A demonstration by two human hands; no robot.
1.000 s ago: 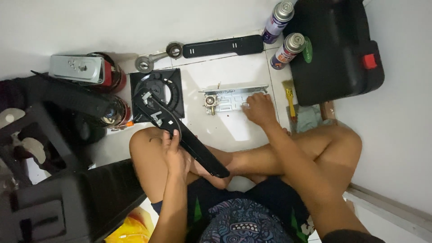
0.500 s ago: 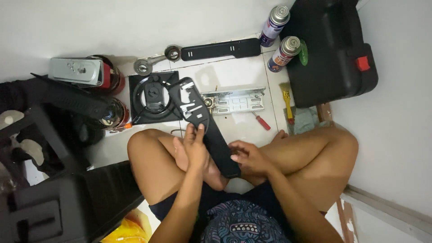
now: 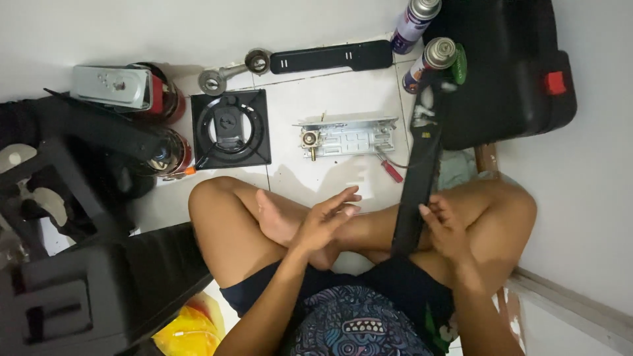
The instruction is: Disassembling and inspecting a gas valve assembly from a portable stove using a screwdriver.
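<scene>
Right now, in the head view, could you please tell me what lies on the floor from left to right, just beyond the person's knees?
Square black burner plate → silver metal bracket → red-handled screwdriver → long black panel, held by the right hand → black case. The left hand rests open, holding nothing.

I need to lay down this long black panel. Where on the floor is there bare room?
Bare tile lies between the black burner plate and the metal bracket, and in front of the bracket toward the crossed legs. Crowded: the spray cans and black case by the right hand, and the clutter far left.
</scene>
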